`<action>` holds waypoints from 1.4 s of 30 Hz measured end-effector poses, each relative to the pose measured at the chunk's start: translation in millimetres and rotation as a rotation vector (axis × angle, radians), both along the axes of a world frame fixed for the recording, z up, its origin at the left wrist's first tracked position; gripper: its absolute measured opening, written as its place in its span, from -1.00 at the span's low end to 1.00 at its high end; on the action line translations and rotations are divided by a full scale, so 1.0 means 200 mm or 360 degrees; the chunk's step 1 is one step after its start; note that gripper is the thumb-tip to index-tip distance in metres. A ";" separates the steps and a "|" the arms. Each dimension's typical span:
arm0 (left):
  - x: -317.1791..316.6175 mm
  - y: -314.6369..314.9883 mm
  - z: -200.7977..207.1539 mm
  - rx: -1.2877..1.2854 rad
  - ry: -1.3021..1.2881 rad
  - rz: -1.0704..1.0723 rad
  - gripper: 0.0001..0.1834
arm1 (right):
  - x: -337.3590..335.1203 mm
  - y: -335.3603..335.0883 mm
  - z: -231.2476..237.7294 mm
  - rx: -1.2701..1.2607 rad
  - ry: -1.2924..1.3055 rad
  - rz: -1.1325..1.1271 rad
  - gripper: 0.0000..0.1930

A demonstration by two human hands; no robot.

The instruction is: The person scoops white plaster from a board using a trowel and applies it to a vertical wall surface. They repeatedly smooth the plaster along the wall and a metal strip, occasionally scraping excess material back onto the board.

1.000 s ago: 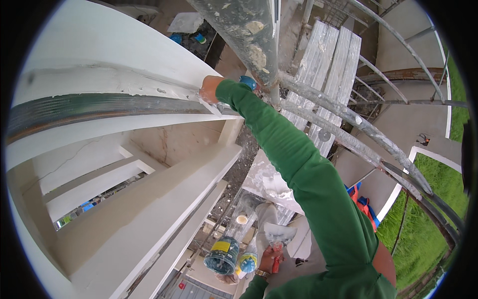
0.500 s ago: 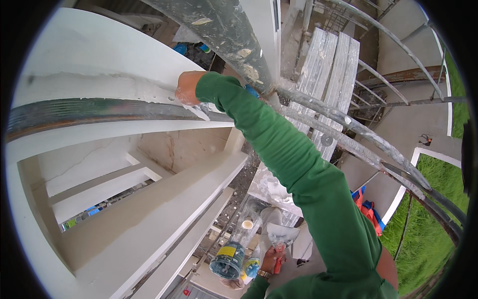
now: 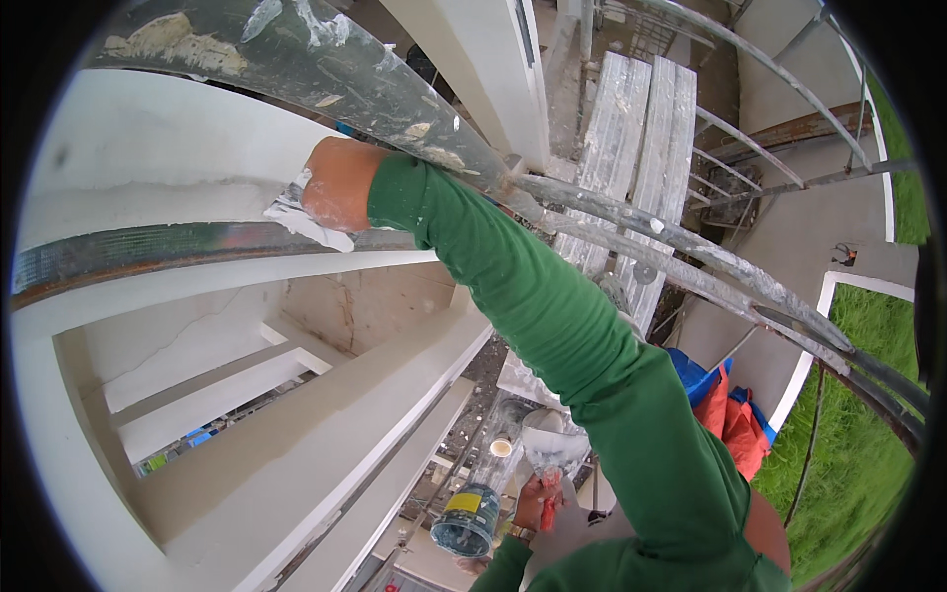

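- At the far left, our right hand [image 3: 340, 185] was closed on a white-smeared blade [image 3: 312, 226], its handle hidden, against the wall [image 3: 187, 128]
- Near us, our left hand [image 3: 531, 501] gripped a smeared red-handled scraper [image 3: 552, 454]
- The upper face looked smooth and done
- Leftward, a rough greyish band [image 3: 128, 214] seemed unfinished
- Beneath our right hand, we couldn't tell

To your left, observe a pale recess [image 3: 173, 321] spanned by a crosspiece [image 3: 202, 387]. To your right, weathered metal pipes [image 3: 612, 209] curve past whitened planks [image 3: 610, 123]; green grass [image 3: 819, 474] lies outside the grey wall [image 3: 779, 242]. Daylight is diffuse. The floor [image 3: 481, 363] below you appears gritty, though poorly resolved.
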State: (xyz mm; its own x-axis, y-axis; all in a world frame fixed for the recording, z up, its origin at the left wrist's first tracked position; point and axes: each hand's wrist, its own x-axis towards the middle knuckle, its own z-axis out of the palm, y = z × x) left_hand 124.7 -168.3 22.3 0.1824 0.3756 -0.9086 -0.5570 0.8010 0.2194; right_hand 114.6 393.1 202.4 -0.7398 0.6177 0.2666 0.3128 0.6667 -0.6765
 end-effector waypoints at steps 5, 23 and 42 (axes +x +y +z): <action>-0.20 0.37 0.20 0.0141 -0.0289 0.0858 -0.66 | 0.34 -0.53 -0.36 -0.0792 0.1094 0.0199 -0.52; -0.54 0.39 -0.02 0.0244 -0.0462 0.0574 -0.61 | 0.62 -1.48 -1.11 -0.0124 -0.0043 0.0936 -0.53; -0.59 -0.56 -0.78 0.0051 -0.0710 0.1192 -0.57 | 0.42 -2.23 -2.17 -0.0410 -0.0646 0.0730 -0.48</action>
